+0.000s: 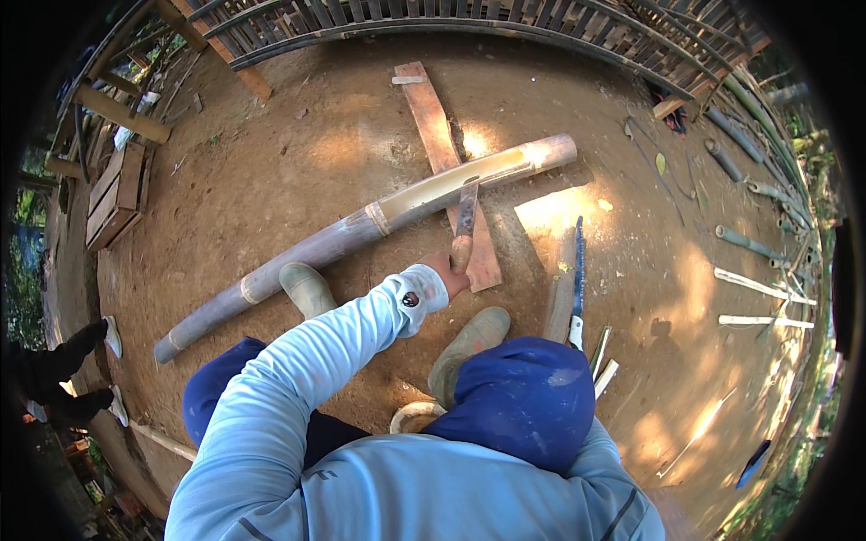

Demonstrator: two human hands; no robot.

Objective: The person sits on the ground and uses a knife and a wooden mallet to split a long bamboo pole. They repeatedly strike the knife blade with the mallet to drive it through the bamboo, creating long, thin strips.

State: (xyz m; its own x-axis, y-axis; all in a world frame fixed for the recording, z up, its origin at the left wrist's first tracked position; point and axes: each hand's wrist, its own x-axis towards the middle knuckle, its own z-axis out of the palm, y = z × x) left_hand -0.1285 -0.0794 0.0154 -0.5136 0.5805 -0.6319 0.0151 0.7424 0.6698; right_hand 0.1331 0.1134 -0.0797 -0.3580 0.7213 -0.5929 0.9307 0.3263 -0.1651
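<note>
My left hand (pixel 448 273) is closed around the brown wooden handle of a knife (pixel 465 221). Its dark blade points away from me, and its far end meets the near edge of a long bamboo pole (pixel 316 248). The pole lies slantwise across the ground in front of me. Its right part is cut open lengthwise, showing a pale hollow (pixel 442 189); the left part is whole and grey. Under the pole runs a reddish wooden plank (pixel 426 117), its near end just beyond my hand. My right hand is out of sight, with only the upper sleeve (pixel 600 460) showing beside my right knee.
A saw (pixel 578 270) with a white handle lies right of my right boot (pixel 469 352). My left boot (pixel 307 288) touches the pole. Bamboo lengths (pixel 749 239) are spread at the right. A wooden crate (pixel 117 194) and another person's legs (pixel 77 361) are at the left; a slatted bamboo structure (pixel 406 22) stands ahead.
</note>
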